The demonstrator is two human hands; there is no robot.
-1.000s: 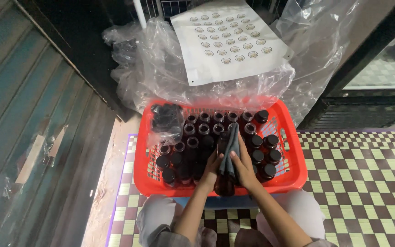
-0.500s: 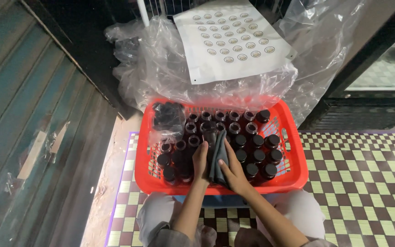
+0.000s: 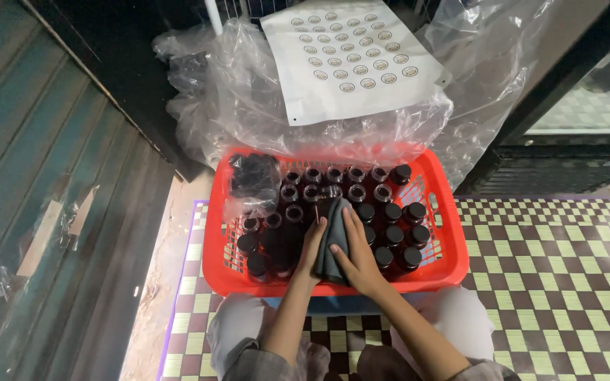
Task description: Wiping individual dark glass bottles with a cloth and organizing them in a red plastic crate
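Dark grey cloth [image 3: 332, 236] was pressed between both hands over the near middle of the red basket [image 3: 446, 264], the left hand [image 3: 310, 247] and right hand [image 3: 356, 250] each clasping it around what looked like one brown bottle being wiped. Next, I judged, would come setting it among the capped bottles [image 3: 393, 233] by the right wall.

A woven floor mat [image 3: 552, 268] of green-and-brown checks with a purple edge covers the ground at right. A teal corrugated metal shutter [image 3: 30, 176] fills the left side. Crumpled clear plastic sheeting [image 3: 227, 92] lies heaped behind, under dim light.
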